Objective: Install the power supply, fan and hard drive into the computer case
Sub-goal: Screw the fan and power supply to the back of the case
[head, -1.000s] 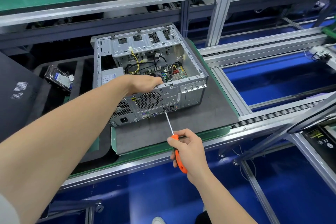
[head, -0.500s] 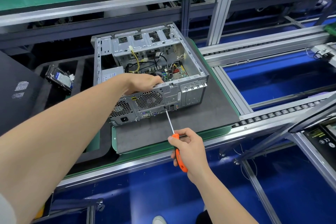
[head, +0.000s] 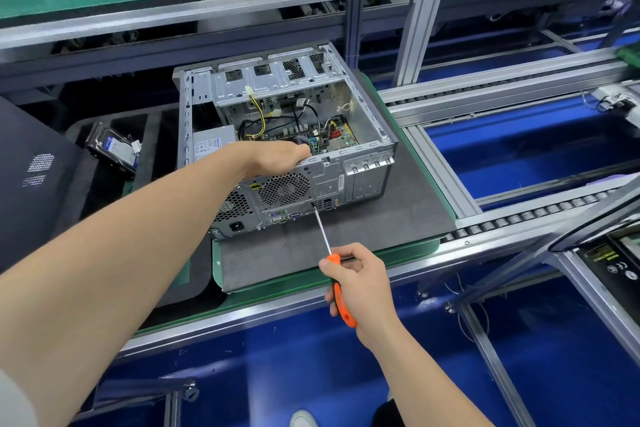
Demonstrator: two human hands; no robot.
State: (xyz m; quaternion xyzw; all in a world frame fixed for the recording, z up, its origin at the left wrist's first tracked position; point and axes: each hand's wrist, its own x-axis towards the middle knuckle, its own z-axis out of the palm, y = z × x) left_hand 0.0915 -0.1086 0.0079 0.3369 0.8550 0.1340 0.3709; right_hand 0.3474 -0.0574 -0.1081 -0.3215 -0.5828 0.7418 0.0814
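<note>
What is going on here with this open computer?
A person works on an open grey metal computer case lying on a dark mat. The right hand grips an orange-handled screwdriver, tip at the rear panel below the round fan grille. The left hand reaches over the rear edge inside. A black hard drive lies outside, left of the case.

Counted one computer case [head: 367, 180], one hard drive [head: 114, 149], one power supply [head: 211, 144], one screwdriver [head: 325, 239], two hands: left hand [head: 277, 158], right hand [head: 360, 284].

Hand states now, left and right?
Left hand: reaching into the computer case, fingers hidden; cannot tell.
Right hand: grips the orange screwdriver.
</note>
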